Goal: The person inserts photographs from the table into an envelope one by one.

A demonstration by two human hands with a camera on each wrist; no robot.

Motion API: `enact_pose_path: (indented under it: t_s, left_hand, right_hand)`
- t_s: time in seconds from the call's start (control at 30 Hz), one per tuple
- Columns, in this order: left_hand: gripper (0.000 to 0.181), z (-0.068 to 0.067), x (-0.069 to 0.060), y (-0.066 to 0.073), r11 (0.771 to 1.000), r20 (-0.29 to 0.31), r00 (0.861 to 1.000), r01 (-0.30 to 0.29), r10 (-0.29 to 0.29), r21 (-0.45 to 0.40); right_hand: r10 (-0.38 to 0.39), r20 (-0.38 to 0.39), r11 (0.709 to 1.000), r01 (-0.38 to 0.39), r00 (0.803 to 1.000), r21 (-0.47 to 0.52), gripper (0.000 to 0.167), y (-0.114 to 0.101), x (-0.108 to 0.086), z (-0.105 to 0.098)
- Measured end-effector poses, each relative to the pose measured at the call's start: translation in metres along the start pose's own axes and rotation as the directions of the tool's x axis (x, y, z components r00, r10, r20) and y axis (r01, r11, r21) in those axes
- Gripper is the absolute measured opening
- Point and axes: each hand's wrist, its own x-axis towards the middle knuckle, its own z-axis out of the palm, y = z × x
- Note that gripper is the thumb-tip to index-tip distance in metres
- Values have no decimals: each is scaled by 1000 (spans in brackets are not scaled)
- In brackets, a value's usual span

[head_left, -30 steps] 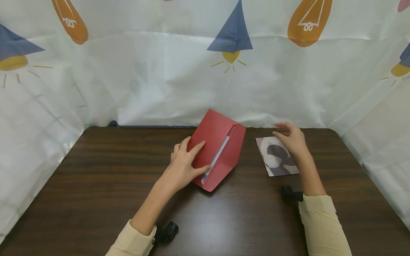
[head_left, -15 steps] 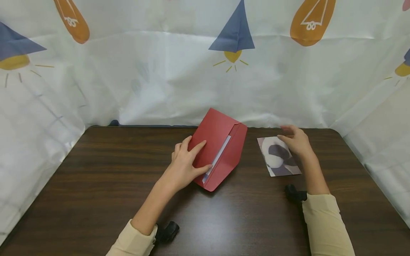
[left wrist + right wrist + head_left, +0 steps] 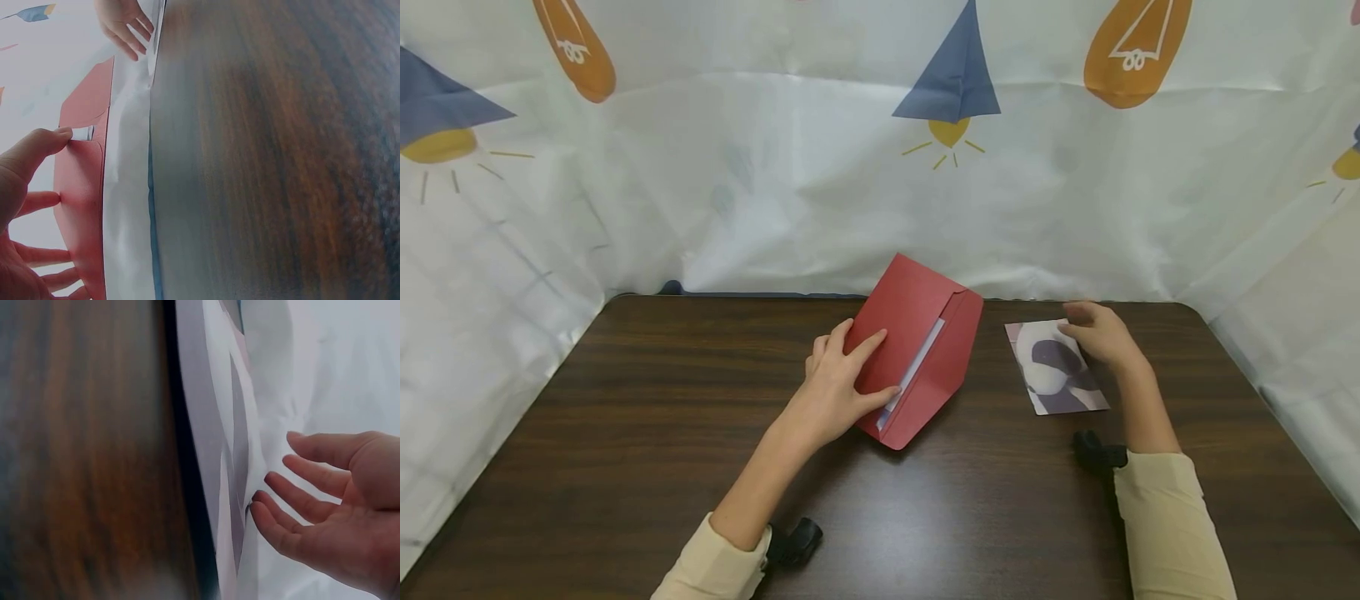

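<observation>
In the head view a red envelope (image 3: 901, 308) lies slantwise on the table, its flap folded out to the right. A strip of white paper (image 3: 917, 363) shows in its opening. My left hand (image 3: 829, 390) rests on the envelope with fingers spread, the thumb (image 3: 39, 149) at the paper in the left wrist view. To the right lies a card (image 3: 1049, 375) printed in white, grey and mauve. Over its far right corner is my right hand (image 3: 1102, 335), fingers loosely bent. One fingertip is at the card's edge (image 3: 240, 456) in the right wrist view; contact is unclear.
The dark wood table (image 3: 647, 433) meets a white printed sheet (image 3: 775, 208) along its back edge, and the sheet also hangs at both sides. A black wrist camera (image 3: 797, 543) sits at the left cuff, another camera (image 3: 1097, 450) at the right.
My right hand has shifted a little right and lower, its fingers coming closer to the card's corner. The left hand stays on the envelope. The head view has drifted slightly.
</observation>
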Motion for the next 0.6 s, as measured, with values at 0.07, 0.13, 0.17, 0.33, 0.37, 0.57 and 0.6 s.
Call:
enact_pose_path:
  t_s: [0.07, 0.13, 0.17, 0.33, 0.37, 0.57, 0.6]
  left_hand:
    - [75, 0, 0, 0, 1000, -1, 1000, 1, -1, 1]
    - [75, 1, 0, 0, 1000, 0, 1000, 4, -4, 1]
    - [75, 1, 0, 0, 1000, 0, 1000, 5, -5, 0]
    - [75, 0, 0, 0, 1000, 1, 1000, 7, -7, 0]
    - [76, 0, -1, 0, 1000, 0, 1000, 5, -5, 1]
    - [77, 0, -1, 0, 1000, -1, 1000, 2, -2, 1]
    - [77, 0, -1, 0, 1000, 0, 1000, 3, -3, 0]
  right_hand:
    - [-5, 2, 1000, 5, 1000, -6, 55, 1, 0, -1]
    - [-9, 4, 1000, 9, 1000, -13, 54, 2, -1, -1]
    - [-10, 9, 1000, 10, 1000, -18, 53, 2, -1, -2]
    - [-12, 37, 999, 14, 999, -46, 54, 5, 0, -3]
    - [-9, 45, 999, 12, 999, -49, 54, 5, 1, -3]
    - [-2, 73, 999, 5, 997, -44, 57, 8, 1, -3]
    - [-3, 73, 999, 6, 997, -41, 57, 8, 1, -2]
